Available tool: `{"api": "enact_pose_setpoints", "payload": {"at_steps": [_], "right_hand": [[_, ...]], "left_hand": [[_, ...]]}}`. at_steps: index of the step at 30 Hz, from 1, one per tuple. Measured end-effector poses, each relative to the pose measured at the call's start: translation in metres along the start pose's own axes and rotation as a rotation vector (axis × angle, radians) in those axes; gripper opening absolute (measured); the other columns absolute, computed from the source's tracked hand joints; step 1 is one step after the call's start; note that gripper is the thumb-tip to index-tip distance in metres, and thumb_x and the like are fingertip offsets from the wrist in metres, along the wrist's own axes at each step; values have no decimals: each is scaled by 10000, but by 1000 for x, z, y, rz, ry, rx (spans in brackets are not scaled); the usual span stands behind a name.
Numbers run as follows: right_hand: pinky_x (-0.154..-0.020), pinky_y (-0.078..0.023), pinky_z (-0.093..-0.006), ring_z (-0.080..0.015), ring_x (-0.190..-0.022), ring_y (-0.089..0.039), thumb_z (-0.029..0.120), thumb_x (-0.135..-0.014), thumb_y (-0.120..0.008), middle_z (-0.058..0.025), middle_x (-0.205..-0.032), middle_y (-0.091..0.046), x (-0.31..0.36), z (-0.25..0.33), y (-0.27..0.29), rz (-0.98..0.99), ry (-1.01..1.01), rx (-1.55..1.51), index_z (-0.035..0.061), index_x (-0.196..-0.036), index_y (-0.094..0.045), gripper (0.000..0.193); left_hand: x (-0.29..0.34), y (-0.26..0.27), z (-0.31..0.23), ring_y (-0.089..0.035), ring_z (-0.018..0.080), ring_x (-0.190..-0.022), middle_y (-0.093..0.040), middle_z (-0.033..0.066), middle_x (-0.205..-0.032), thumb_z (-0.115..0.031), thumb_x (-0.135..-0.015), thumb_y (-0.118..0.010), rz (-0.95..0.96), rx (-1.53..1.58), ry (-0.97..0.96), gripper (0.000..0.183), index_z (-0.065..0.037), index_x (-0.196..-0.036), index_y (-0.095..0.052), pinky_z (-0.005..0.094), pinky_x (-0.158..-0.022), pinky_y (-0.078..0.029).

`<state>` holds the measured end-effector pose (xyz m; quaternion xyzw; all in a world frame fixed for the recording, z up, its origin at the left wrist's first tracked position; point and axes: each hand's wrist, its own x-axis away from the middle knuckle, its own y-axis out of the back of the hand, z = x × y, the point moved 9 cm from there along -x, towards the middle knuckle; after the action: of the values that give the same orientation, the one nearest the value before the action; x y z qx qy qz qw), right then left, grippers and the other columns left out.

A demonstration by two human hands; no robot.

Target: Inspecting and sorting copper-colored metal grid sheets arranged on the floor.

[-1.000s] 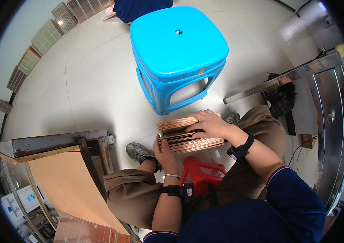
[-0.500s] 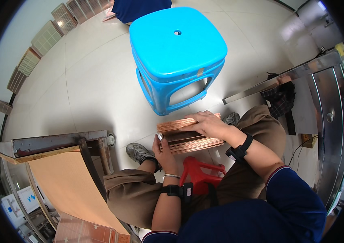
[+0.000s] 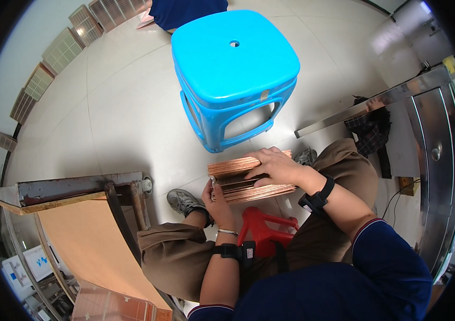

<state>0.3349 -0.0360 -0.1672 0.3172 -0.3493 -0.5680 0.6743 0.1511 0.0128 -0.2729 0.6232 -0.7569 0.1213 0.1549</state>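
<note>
I sit on a red stool (image 3: 262,227) and hold a stack of thin copper-coloured plates (image 3: 238,167) between my knees. My left hand (image 3: 215,197) grips the stack's left end from below. My right hand (image 3: 278,167) lies on top with fingers curled over the upper plates, lifting them so a gap shows in the stack. Both wrists wear black bands.
A blue plastic stool (image 3: 233,69) stands just beyond the stack. A metal cart with a tan board (image 3: 85,241) is at my left. A steel cabinet (image 3: 433,155) stands at the right, with a dark cloth (image 3: 369,125) on the floor. Several grilles (image 3: 61,51) lean along the far wall.
My right hand has raised the upper plates a little, opening a gap in the stack. The left hand has hardly moved.
</note>
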Motion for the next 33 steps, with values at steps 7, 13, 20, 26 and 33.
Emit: {"api": "enact_pose_setpoints", "payload": {"at_steps": [7, 13, 20, 26, 33], "right_hand": [[-972, -324, -425, -262, -1156, -451, 371, -727, -692, -75, -1300, -459, -1, 0, -1, -1, -7, -4, 224, -998, -705, 308], [-971, -322, -418, -269, -1168, -442, 365, -726, -701, -83, -1306, -455, -1, -1, 1, -5, -19, -13, 207, -1006, -699, 322], [-958, -317, -400, -265, -1178, -421, 397, -710, -704, -89, -1329, -429, -1, 1, 0, 36, -5, 14, 204, -1042, -687, 384], [-955, -318, -407, -268, -1182, -423, 364, -703, -713, -92, -1329, -431, -1, 0, -1, 37, -9, 13, 189, -1052, -682, 392], [-966, -314, -412, -265, -1181, -426, 357, -718, -703, -90, -1326, -431, -1, 0, -2, 23, 2, 18, 186, -1048, -682, 373]], "left_hand": [[2, 0, -3, -496, 177, -1060, -496, 113, -1205, -258, -964, -473, 0, 39, 11, 416, 7, -1281, -431, 294, -901, -425], [1, -2, -5, -487, 174, -1068, -490, 110, -1211, -256, -962, -479, 9, 71, -11, 437, 9, -1303, -414, 292, -908, -416], [1, -3, -6, -474, 167, -1071, -481, 103, -1217, -248, -963, -483, 12, 105, -9, 448, 5, -1321, -392, 289, -910, -407], [3, -4, -8, -476, 150, -1023, -489, 77, -1161, -234, -959, -493, 6, 119, 15, 434, -7, -1318, -402, 280, -881, -414], [4, -5, -12, -474, 133, -977, -489, 55, -1110, -235, -954, -506, 10, 145, 24, 429, -16, -1312, -415, 273, -857, -418]]}}
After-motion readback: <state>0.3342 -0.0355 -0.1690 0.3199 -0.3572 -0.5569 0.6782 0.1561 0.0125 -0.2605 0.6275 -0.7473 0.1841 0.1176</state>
